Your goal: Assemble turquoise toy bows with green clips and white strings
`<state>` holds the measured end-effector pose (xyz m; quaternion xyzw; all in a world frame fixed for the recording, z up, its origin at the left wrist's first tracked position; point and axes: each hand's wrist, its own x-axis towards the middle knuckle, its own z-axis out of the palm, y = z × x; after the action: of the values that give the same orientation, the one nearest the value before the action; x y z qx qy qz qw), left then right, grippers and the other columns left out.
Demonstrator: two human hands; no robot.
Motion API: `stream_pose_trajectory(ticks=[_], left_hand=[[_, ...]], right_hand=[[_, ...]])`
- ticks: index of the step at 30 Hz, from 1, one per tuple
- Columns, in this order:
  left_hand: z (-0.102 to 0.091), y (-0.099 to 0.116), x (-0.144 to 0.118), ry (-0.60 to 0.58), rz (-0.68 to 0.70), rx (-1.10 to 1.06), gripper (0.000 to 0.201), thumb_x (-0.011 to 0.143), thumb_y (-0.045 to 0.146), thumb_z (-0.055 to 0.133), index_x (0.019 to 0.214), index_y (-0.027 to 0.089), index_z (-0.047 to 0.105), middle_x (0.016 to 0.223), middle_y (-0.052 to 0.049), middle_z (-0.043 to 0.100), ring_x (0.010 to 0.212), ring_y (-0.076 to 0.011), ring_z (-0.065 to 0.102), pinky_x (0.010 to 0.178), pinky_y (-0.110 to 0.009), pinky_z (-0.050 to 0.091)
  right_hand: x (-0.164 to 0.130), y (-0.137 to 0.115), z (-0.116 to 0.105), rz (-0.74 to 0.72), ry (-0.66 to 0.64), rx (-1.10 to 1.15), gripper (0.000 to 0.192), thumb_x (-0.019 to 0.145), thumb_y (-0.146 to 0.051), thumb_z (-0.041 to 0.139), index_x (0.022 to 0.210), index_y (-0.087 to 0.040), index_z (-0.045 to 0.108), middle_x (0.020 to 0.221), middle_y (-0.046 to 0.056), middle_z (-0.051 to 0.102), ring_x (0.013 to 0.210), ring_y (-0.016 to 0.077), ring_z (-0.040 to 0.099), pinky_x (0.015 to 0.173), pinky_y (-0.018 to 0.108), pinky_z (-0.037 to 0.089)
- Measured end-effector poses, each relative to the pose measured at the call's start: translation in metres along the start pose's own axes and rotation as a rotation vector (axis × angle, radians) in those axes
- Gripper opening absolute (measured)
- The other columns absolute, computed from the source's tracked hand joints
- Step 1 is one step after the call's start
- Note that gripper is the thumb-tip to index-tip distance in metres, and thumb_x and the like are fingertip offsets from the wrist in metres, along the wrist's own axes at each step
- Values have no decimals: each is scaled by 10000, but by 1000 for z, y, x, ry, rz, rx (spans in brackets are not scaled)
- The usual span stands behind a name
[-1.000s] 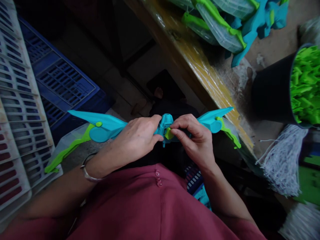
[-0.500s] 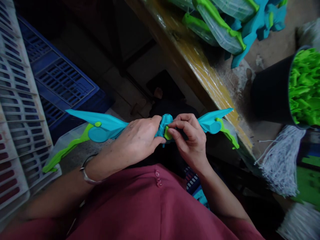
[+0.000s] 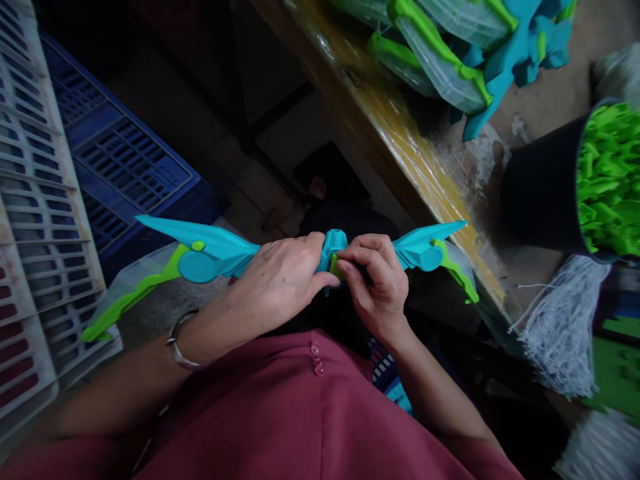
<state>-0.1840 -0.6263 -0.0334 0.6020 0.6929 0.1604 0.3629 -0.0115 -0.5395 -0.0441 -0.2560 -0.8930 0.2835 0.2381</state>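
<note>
A teal toy bow with lime-green and clear plastic parts at both ends lies crosswise in front of my body. My left hand is closed around it just left of its middle, with the thumb reaching toward the centre. Between the thumb and fingers of my right hand, a small green plastic piece is pinched against the bow's central part. Whether the piece is seated there cannot be made out, since my fingers partly cover it.
Several similar teal and green bows are piled on the table at upper right. A black bucket holds many green pieces. Bundles of white string hang beside it. White and blue crates stand at left.
My right hand has shifted slightly left, and my left thumb now sits against the green piece's lower edge. The bow has barely moved.
</note>
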Motion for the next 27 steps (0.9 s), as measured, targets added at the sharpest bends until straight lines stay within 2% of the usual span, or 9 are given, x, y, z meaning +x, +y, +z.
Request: stream_pose_trajectory(ticks=[6, 11, 18, 23, 27], left_hand=[[4, -5, 0, 19, 22, -18, 220, 1007, 295, 599, 1164, 146, 561, 1045, -122, 732, 979, -319, 716, 770, -384, 508], [2, -3, 1, 5, 8, -30, 241, 1001, 282, 616, 1178, 124, 573, 1043, -129, 734, 983, -337, 713, 774, -399, 509], [-1, -1, -1, -25, 2, -48, 201, 1010, 253, 600, 1168, 133, 569, 1030, -115, 736, 973, -324, 714, 772, -390, 503], [-2, 0, 2, -40, -26, -46, 190, 1032, 334, 565, 1075, 149, 578, 966, -108, 738, 911, -313, 720, 731, -375, 488], [3, -3, 6, -9, -59, -60, 184, 1015, 354, 582, 1046, 172, 580, 949, -99, 742, 906, -302, 728, 722, -358, 492]], right_hand=[[2, 9, -16, -175, -186, -40, 365, 982, -190, 618, 1339, -256, 592, 1096, 95, 597, 1054, 255, 582, 882, 463, 527], [8, 15, -31, -195, -354, -21, 434, 986, -218, 647, 1406, -235, 539, 1164, 116, 579, 1082, 245, 577, 860, 423, 550], [9, 13, -32, -219, -338, -92, 413, 995, -236, 644, 1390, -200, 530, 1159, 140, 588, 1075, 258, 593, 846, 425, 573], [8, 5, -33, -230, -378, -157, 416, 1007, -208, 606, 1411, -199, 508, 1205, 155, 594, 1091, 269, 595, 844, 424, 584], [9, -1, -34, -155, -401, -167, 351, 1014, -201, 585, 1363, -209, 551, 1188, 138, 595, 1078, 256, 595, 844, 405, 580]])
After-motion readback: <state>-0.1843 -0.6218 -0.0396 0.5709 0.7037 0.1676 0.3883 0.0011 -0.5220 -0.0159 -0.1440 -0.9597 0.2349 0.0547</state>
